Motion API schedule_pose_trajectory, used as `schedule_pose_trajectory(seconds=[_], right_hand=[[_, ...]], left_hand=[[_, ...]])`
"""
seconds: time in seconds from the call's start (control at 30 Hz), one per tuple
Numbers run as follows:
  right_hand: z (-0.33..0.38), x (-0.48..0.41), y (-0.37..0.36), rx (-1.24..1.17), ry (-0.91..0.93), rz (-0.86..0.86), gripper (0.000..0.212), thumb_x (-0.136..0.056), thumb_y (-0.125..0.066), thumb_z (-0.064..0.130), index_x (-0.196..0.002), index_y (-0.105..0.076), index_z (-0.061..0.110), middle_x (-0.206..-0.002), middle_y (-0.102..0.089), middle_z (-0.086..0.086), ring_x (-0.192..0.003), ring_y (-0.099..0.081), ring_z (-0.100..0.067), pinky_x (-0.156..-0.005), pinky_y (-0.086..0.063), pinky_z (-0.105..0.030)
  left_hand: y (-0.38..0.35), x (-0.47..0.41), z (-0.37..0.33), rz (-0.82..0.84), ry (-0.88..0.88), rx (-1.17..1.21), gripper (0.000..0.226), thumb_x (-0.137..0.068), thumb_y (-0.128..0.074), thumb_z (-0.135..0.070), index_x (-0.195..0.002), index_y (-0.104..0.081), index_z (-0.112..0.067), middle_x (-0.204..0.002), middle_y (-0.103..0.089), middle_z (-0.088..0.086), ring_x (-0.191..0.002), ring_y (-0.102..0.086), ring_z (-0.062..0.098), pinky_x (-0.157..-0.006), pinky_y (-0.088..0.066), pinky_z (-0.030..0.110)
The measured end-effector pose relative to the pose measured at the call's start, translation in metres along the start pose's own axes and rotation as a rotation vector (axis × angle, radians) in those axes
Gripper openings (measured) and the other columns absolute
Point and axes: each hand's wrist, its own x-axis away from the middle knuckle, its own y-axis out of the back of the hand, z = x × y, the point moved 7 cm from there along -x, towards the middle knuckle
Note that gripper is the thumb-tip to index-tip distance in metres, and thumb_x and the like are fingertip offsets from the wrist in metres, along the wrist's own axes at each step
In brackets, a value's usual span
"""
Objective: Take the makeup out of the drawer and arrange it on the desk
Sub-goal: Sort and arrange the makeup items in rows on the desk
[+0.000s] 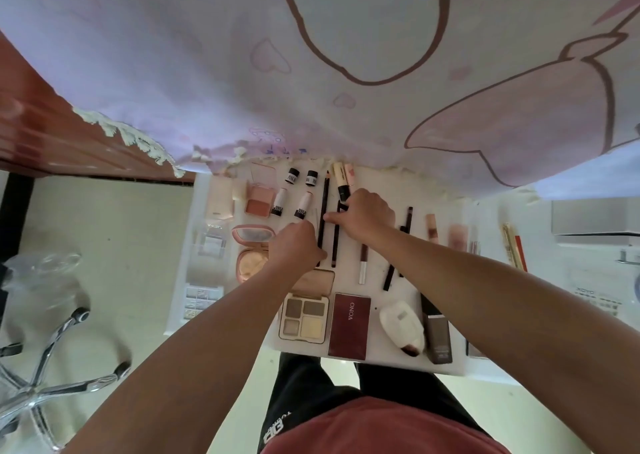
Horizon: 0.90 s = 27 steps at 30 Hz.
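Note:
An open white drawer (384, 358) under the desk holds makeup laid out in rows. My left hand (294, 247) curls round the near end of a long black pencil (324, 201). My right hand (365, 211) is bent over a dark brown pencil (335, 246) beside it, fingers pinching near its top, thumb stretched left toward the long pencil. Around them lie an open blush compact (258, 201), two lipsticks (280, 201) with their caps (292, 175), a round powder compact (250, 261), an eyeshadow palette (304, 317) and a dark red case (349, 325).
A pink cartoon tablecloth (346, 90) covers the desk and hangs over the drawer's far edge. More pencils (394, 263), a white bottle (401, 325) and a grey tube (437, 336) lie at the drawer's right. A chrome chair base (52, 367) stands on the floor at left.

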Motion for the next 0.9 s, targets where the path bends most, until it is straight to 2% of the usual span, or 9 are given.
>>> schedule_pose_trajectory(seconds=[0.1,0.23,0.4,0.53,0.6,0.73,0.83,0.9], right_hand=[[0.004,0.000,0.000,0.049,0.005,0.004,0.050,-0.080,-0.072,0.056,-0.104,-0.060,0.014,-0.090,-0.061,0.001,-0.085,-0.060,-0.022,-0.067,-0.039,-0.030],[0.010,0.002,-0.002,0.104,0.025,-0.003,0.044,-0.081,-0.071,0.055,-0.086,-0.053,0.015,-0.074,-0.055,0.002,-0.079,-0.061,-0.023,-0.061,-0.039,-0.030],[0.010,0.006,-0.003,0.062,0.016,0.028,0.044,-0.086,-0.064,0.057,-0.087,-0.054,0.014,-0.076,-0.055,0.002,-0.072,-0.054,-0.021,-0.060,-0.038,-0.030],[-0.006,0.013,0.003,-0.127,-0.008,0.045,0.032,-0.097,-0.045,0.037,-0.083,-0.059,0.011,-0.072,-0.058,-0.002,-0.070,-0.057,-0.024,-0.057,-0.040,-0.031],[-0.015,0.018,0.004,-0.187,-0.006,0.040,0.033,-0.098,-0.044,0.029,-0.079,-0.060,0.008,-0.071,-0.058,-0.005,-0.071,-0.059,-0.027,-0.062,-0.044,-0.035],[-0.027,0.026,-0.005,-0.093,-0.009,0.078,0.035,-0.096,-0.053,0.036,-0.070,-0.055,0.012,-0.075,-0.059,-0.006,-0.077,-0.062,-0.027,-0.065,-0.045,-0.032],[-0.025,0.025,-0.014,-0.062,-0.014,0.133,0.032,-0.086,-0.071,0.040,-0.087,-0.063,0.009,-0.081,-0.065,-0.005,-0.080,-0.065,-0.025,-0.074,-0.054,-0.035],[-0.021,0.025,-0.017,-0.031,-0.002,0.123,0.033,-0.081,-0.077,0.035,-0.095,-0.065,0.008,-0.085,-0.066,-0.004,-0.083,-0.064,-0.023,-0.071,-0.052,-0.032]], left_hand=[[0.001,-0.001,0.005,-0.003,0.011,0.018,0.029,-0.080,-0.072,-0.031,-0.075,-0.050,-0.013,-0.078,-0.056,0.004,-0.075,-0.055,0.023,-0.062,-0.043,0.032],[0.006,0.001,0.008,-0.027,0.005,0.007,0.029,-0.081,-0.071,-0.030,-0.084,-0.049,-0.013,-0.079,-0.053,0.004,-0.076,-0.053,0.023,-0.064,-0.042,0.032],[0.006,0.002,0.009,-0.033,-0.001,0.005,0.030,-0.082,-0.071,-0.031,-0.085,-0.048,-0.012,-0.078,-0.052,0.004,-0.075,-0.052,0.023,-0.064,-0.042,0.032],[0.006,0.004,0.008,-0.027,-0.006,0.025,0.029,-0.082,-0.071,-0.031,-0.084,-0.050,-0.012,-0.080,-0.053,0.004,-0.075,-0.052,0.024,-0.064,-0.042,0.033],[0.006,0.004,0.009,-0.021,-0.014,0.031,0.027,-0.081,-0.071,-0.030,-0.084,-0.051,-0.012,-0.082,-0.056,0.005,-0.075,-0.054,0.024,-0.063,-0.043,0.033],[0.005,0.003,0.009,-0.005,-0.026,0.043,0.023,-0.082,-0.070,-0.027,-0.084,-0.053,-0.012,-0.082,-0.056,0.005,-0.074,-0.055,0.024,-0.062,-0.044,0.032],[0.005,0.003,0.009,-0.006,-0.031,0.034,0.023,-0.083,-0.070,-0.027,-0.086,-0.053,-0.012,-0.082,-0.055,0.004,-0.074,-0.054,0.023,-0.061,-0.042,0.032],[0.005,0.002,0.009,-0.009,-0.030,0.034,0.022,-0.082,-0.070,-0.028,-0.086,-0.055,-0.012,-0.080,-0.056,0.004,-0.074,-0.055,0.023,-0.060,-0.042,0.032]])
